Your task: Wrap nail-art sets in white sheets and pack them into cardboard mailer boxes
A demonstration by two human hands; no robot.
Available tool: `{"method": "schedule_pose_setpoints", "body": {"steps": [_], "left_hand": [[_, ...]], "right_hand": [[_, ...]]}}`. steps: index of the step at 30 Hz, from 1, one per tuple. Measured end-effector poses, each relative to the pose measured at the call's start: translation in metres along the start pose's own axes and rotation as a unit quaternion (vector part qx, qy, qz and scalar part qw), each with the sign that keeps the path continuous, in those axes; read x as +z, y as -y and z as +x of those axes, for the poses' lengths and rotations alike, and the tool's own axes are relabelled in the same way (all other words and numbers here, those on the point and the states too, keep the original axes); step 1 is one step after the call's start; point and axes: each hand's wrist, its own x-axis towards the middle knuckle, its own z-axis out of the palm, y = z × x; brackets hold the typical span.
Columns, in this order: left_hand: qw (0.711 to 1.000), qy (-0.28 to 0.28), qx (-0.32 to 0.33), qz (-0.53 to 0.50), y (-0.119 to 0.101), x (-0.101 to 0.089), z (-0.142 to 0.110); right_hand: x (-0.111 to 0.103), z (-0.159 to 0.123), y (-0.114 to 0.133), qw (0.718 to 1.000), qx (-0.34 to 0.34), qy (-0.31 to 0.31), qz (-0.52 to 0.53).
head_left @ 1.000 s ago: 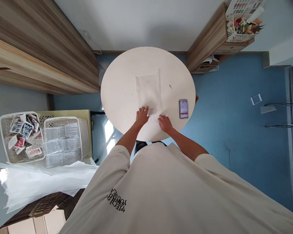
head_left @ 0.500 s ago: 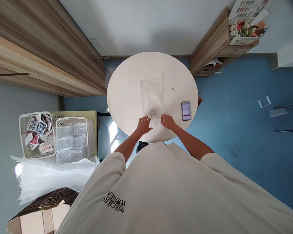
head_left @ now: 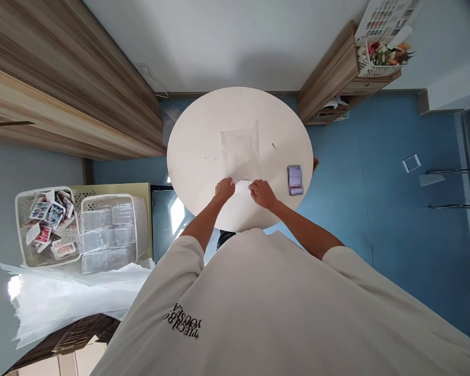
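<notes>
Head view; round white table at centre, a thin whitish sheet spread on its middle; a small clear pack lies toward the sheet's near end, between the two hands, mostly covered, only a narrow pinkish strip of it showing.

Left hand on the left of the pack, fingertips closed on the near edge of the sheet; right hand on the right, fingers curled, pinching the same edge; that edge is drawn up between them, just beside the pack (whether either hand also touches the pack, cannot tell).

Phone near the table's right edge, screen lit, well apart from the sheet (its display is blurred out).

Left of the table, two white baskets side by side; the farther-left basket holds a jumble of small coloured packs; the other basket holds clear boxes in rows; loose white sheets lie on the near side of both, a cardboard carton nearer again; far right, a wooden cabinet bears a white basket of flowers.
</notes>
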Motion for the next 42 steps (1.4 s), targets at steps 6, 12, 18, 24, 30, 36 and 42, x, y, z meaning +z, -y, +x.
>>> {"method": "schedule_pose_setpoints", "body": {"steps": [6,12,18,24,30,36,42], "left_hand": [[1.000,-0.003,-0.015,-0.015,0.002,-0.002,0.004],[0.982,-0.129,0.100,0.092,0.001,0.009,-0.009],[0.948,-0.058,0.274,0.152,0.006,0.035,-0.018],[0.947,-0.090,0.259,0.166,0.008,0.046,-0.009],[0.955,-0.053,0.249,0.151,-0.001,0.036,-0.003],[0.960,-0.018,0.248,0.128,-0.004,0.020,0.003],[0.961,-0.016,0.246,0.129,-0.005,0.010,0.006]], "right_hand": [[0.021,0.011,0.003,0.996,-0.021,0.067,-0.046],[0.028,0.016,0.000,0.995,-0.006,0.089,-0.050],[0.026,0.016,-0.002,0.995,-0.015,0.089,-0.051],[0.027,0.015,-0.006,0.996,-0.026,0.076,-0.035],[0.025,0.021,-0.003,0.996,-0.011,0.077,-0.037],[0.019,0.031,-0.002,0.997,-0.010,0.067,-0.042],[0.017,0.043,-0.006,0.998,-0.018,0.048,-0.035]]}}
